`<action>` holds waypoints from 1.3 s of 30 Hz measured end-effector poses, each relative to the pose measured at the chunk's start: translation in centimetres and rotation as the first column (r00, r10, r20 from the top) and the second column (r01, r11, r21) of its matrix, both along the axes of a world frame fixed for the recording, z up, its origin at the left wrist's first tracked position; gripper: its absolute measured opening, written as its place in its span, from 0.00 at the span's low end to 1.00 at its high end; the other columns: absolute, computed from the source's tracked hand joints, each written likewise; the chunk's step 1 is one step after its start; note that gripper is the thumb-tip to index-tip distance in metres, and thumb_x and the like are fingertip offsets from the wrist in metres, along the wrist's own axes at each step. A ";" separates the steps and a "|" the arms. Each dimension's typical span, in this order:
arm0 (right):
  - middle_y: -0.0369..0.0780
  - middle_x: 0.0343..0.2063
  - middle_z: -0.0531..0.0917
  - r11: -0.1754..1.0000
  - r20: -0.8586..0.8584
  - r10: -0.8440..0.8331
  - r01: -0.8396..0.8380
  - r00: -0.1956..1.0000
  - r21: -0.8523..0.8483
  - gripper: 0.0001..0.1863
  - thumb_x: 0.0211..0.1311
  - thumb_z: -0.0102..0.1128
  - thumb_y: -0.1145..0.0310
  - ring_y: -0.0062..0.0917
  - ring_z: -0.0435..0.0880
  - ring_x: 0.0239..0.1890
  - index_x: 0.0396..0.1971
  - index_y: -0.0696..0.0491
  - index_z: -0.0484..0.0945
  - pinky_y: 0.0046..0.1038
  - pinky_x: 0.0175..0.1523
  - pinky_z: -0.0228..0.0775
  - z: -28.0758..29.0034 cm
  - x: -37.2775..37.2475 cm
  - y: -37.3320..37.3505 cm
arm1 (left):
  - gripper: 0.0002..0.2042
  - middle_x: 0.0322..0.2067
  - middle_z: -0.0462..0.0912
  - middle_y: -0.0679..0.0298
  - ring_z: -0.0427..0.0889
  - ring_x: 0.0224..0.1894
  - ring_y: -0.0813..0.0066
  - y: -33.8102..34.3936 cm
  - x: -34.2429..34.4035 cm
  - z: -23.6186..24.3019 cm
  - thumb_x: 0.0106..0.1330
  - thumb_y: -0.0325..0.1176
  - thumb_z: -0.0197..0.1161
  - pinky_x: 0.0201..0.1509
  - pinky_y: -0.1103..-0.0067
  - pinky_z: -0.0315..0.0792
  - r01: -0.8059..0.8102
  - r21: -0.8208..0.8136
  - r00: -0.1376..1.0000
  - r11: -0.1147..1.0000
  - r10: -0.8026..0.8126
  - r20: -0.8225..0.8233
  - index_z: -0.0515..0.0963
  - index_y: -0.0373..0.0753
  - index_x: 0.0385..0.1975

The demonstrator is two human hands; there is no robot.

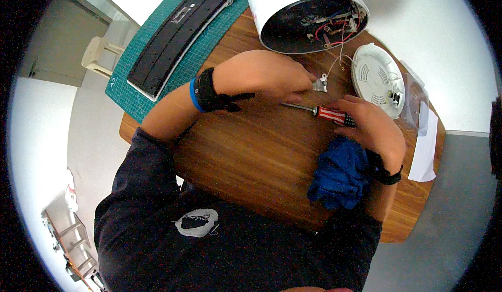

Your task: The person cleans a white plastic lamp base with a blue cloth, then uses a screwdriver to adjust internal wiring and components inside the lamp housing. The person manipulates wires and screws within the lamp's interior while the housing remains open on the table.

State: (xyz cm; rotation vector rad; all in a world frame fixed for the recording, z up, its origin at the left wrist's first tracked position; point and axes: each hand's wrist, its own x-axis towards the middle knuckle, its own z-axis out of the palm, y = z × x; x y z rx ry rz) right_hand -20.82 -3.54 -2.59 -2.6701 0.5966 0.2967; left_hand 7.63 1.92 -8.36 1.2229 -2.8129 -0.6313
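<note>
My left hand [277,76] reaches across the table with its fingertips closed on a small whitish part [320,85]. A thin pale wire runs from that part toward the open white appliance housing [285,17]. My right hand [374,122] has its fingers round the handle of a screwdriver [331,115] with red and white stripes and a dark end. The screwdriver's metal shaft points left, beneath my left hand. A crumpled blue cloth [340,174] lies beside my right wrist. Inside the housing, red wires and metal fittings [337,29] show.
A round white vented cover [377,77] rests right of the housing, with a clear plastic bag [414,101] and white paper [424,148] beside it. A black keyboard-like panel [178,38] with a coiled cable lies on the green cutting mat [201,56]. The wooden table [251,156] has curved edges.
</note>
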 end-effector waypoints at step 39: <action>0.48 0.60 0.77 0.975 -0.143 -0.212 0.219 0.967 0.036 0.41 0.45 0.85 0.64 0.52 0.79 0.61 0.62 0.48 0.74 0.46 0.65 0.75 4.0 -4.3 7.9 | 0.13 0.59 0.79 0.52 0.84 0.56 0.50 1.3 -2.0 -1.8 0.68 0.29 0.59 0.58 0.62 0.81 -0.108 -0.428 0.994 0.897 0.086 -0.068 0.75 0.38 0.52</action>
